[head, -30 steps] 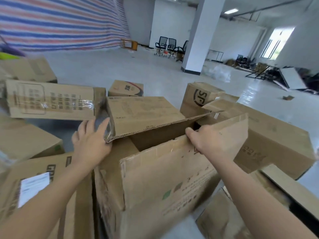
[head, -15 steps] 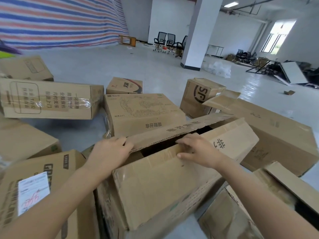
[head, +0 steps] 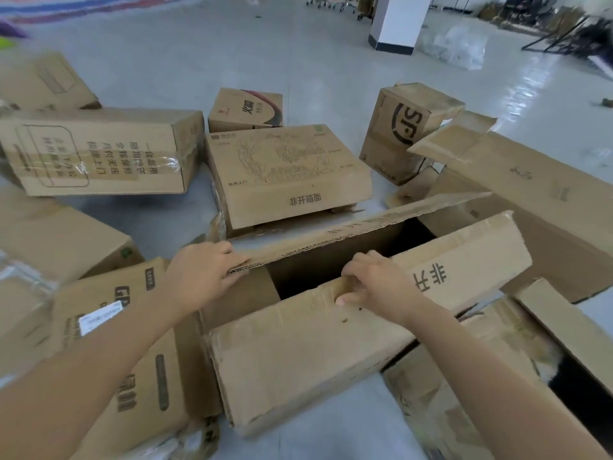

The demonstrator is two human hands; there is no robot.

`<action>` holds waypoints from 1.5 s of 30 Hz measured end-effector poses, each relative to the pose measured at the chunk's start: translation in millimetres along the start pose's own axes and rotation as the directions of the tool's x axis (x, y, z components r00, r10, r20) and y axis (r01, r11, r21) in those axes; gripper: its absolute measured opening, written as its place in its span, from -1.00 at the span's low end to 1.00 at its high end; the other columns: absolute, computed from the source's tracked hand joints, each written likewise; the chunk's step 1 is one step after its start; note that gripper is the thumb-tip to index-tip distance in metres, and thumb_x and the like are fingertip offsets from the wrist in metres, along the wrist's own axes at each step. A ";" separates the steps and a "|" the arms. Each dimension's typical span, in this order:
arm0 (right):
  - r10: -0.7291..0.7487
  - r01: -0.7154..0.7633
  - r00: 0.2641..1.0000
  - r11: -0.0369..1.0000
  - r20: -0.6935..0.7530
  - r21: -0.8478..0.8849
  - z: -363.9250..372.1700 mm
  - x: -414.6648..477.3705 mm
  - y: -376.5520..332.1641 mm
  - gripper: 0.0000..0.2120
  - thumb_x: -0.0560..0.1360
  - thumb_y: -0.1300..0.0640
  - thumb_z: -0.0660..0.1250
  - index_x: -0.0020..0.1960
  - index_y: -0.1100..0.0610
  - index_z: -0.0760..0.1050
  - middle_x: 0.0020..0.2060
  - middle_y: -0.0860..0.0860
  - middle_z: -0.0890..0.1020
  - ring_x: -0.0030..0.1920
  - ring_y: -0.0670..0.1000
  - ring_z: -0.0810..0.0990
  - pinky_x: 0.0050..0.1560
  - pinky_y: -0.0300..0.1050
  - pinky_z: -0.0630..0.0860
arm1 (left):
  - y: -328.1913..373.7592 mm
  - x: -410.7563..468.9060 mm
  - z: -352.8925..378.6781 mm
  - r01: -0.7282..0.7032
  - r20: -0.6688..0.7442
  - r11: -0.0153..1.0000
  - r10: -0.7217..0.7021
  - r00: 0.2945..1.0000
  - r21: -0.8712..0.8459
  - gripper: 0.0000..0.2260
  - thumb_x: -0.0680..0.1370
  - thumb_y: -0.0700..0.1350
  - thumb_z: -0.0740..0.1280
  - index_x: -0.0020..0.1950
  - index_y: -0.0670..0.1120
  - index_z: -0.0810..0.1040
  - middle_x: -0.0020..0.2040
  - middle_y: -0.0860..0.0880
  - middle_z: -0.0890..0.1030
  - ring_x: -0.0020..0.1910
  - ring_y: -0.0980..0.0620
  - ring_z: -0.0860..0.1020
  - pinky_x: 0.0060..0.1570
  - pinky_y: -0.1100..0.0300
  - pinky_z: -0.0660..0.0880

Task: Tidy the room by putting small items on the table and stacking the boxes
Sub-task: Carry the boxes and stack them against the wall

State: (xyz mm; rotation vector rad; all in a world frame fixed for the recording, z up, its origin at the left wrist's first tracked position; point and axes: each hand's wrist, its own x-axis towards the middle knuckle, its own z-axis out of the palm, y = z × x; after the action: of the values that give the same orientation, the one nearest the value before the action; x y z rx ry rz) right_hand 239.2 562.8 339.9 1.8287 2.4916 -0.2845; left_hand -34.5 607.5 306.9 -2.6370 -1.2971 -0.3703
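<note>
A pale, glossy floor (head: pixel 298 54) runs back to a white pillar (head: pixel 401 18) with a dark base, with crumpled clear plastic (head: pixel 454 48) just beside it and a striped tarp (head: pixel 83 5) along the top left edge. Cardboard boxes lie scattered across the near floor. An open box (head: pixel 298 353) sits in the middle, its dark inside showing between two raised flaps. The left hand (head: pixel 205 273) lies on the left end of the far flap (head: pixel 365 227), fingers bent over its corrugated edge; the thumb is hidden. The right hand (head: pixel 374 287) grips the top edge of the near flap (head: pixel 464 260), fingers curled over into the opening and thumb pressed on the printed outer face. Just behind the open box lies a flat box with a dragon drawing (head: pixel 285 174), and behind that a small box with a red and dark arc (head: pixel 245 109). To the left a long taped box with printed characters (head: pixel 99 154) lies on its side. To the right stands a box marked SF (head: pixel 408 127), touching a long box with a torn flap (head: pixel 530 200). A box with a white label (head: pixel 132 343) presses against the open box's left side, and another opened box (head: pixel 497 376) lies at the lower right.
</note>
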 end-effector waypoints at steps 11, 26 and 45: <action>0.110 -0.137 0.962 0.986 0.251 0.093 -64.8 -79.8 -1.5 -0.60 0.54 -0.04 0.26 0.36 -0.03 0.38 0.20 0.01 0.49 0.24 0.06 0.36 0.18 -0.17 0.26 | 55.3 13.7 -104.1 0.434 0.495 0.885 -0.304 0.814 -0.170 -0.71 0.64 -0.04 0.13 0.29 -0.05 0.51 0.19 -0.02 0.57 0.16 -0.01 0.51 0.07 0.17 0.41; -0.177 0.160 0.928 0.984 0.327 0.080 -327.7 -89.6 -91.5 -0.61 0.49 0.13 0.36 -0.40 -0.03 0.22 -0.38 -0.08 0.34 -0.17 0.04 0.42 -0.34 -0.23 0.29 | 72.7 1.0 -409.1 0.550 0.379 0.808 -0.586 0.716 0.210 -0.66 0.64 -0.09 0.05 0.40 0.06 0.36 0.27 -0.05 0.39 0.26 -0.05 0.36 0.17 0.16 0.33; -0.793 0.741 0.593 0.604 0.136 0.293 -419.2 -259.5 -433.9 -0.61 0.32 -0.15 0.48 -0.37 0.06 0.35 -0.39 -0.03 0.48 -0.29 0.00 0.49 -0.36 -0.15 0.31 | 153.9 -335.6 -723.0 0.839 0.049 0.164 -0.986 0.162 0.519 -0.70 0.66 -0.01 0.04 0.32 0.07 0.43 0.18 0.01 0.46 0.18 0.02 0.40 0.05 0.19 0.41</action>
State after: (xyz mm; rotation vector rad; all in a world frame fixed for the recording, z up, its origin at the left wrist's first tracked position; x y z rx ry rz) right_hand -60.9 263.9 841.8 0.5131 2.9644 -0.7674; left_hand -212.7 69.0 887.7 -1.1760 -2.7336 0.3198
